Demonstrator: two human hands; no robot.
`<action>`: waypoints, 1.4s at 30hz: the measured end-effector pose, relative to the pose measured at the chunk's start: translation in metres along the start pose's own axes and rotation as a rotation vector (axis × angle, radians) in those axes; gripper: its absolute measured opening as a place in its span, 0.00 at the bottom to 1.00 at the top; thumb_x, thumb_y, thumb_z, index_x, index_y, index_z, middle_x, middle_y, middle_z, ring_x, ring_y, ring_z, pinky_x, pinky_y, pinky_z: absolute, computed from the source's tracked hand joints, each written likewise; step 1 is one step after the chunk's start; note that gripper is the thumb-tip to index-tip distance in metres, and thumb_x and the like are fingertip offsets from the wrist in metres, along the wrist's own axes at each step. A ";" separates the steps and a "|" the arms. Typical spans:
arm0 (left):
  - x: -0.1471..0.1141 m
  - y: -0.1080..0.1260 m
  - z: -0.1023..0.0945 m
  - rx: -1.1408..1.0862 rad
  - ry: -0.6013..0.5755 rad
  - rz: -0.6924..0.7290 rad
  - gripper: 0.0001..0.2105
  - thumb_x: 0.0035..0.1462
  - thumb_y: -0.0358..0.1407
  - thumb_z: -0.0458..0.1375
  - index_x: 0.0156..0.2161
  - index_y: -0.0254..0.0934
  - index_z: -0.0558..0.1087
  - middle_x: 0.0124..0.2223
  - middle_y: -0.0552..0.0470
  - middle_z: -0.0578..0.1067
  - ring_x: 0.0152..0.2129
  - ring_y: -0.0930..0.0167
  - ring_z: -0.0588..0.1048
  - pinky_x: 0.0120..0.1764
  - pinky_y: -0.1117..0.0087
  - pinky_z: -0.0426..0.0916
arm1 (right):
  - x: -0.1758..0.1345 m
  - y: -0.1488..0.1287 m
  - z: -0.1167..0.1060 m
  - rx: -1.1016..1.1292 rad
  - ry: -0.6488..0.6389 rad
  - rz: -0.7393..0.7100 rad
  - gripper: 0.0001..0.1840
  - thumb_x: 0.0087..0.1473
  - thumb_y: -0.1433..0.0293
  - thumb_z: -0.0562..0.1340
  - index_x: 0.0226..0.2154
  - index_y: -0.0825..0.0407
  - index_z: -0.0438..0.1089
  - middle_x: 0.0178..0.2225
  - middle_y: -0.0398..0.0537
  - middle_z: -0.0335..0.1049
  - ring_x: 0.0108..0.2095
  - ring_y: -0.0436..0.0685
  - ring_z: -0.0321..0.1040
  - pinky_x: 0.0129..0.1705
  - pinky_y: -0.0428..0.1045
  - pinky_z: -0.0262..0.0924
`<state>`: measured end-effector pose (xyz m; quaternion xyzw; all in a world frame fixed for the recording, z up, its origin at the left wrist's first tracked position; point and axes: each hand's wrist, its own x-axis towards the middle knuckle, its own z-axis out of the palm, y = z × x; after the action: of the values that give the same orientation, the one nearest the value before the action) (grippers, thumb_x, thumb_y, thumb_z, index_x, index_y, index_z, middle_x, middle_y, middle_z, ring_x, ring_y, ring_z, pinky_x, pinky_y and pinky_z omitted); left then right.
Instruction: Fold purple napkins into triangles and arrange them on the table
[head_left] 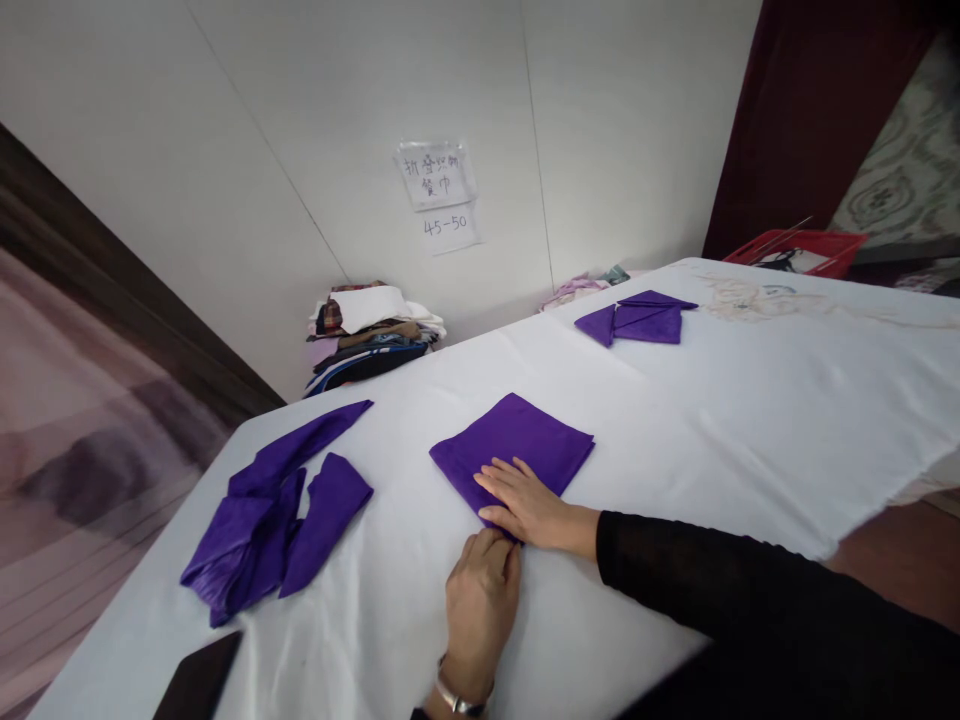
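A purple cloth napkin [517,430], folded into a layered square, lies with one corner toward me. My right hand [521,505] rests flat on its near part, fingers stretched out and pointing left. At the near corner, my left hand [484,590] is closed, its fingertips pinching the cloth; that corner is mostly hidden by the fingers. The two hands nearly touch. Off to the left lie crumpled purple napkins [251,535], loosely piled. Farther back on the right is another folded purple napkin [651,318], with pointed flaps.
A white cloth covers the table [420,620]. A dark flat object [199,680] lies at its near left edge. Beyond the far edge are stacked clothes [371,335] and a red basket [840,250]. Beige strings [750,298] lie at the back right. Handwritten papers [437,178] hang on the wall.
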<state>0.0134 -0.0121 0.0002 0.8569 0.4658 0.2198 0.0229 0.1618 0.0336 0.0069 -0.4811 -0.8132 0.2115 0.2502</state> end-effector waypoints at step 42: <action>0.000 0.008 -0.002 0.151 -0.055 -0.050 0.09 0.51 0.22 0.47 0.29 0.37 0.65 0.30 0.53 0.66 0.30 0.70 0.66 0.35 0.67 0.63 | -0.004 0.037 -0.010 -0.170 -0.027 0.039 0.33 0.59 0.51 0.42 0.61 0.50 0.45 0.63 0.55 0.39 0.63 0.62 0.30 0.59 0.64 0.29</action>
<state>0.0189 -0.0164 0.0039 0.8499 0.5016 0.1596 -0.0235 0.1945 0.0476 -0.0082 -0.5134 -0.8219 0.1531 0.1935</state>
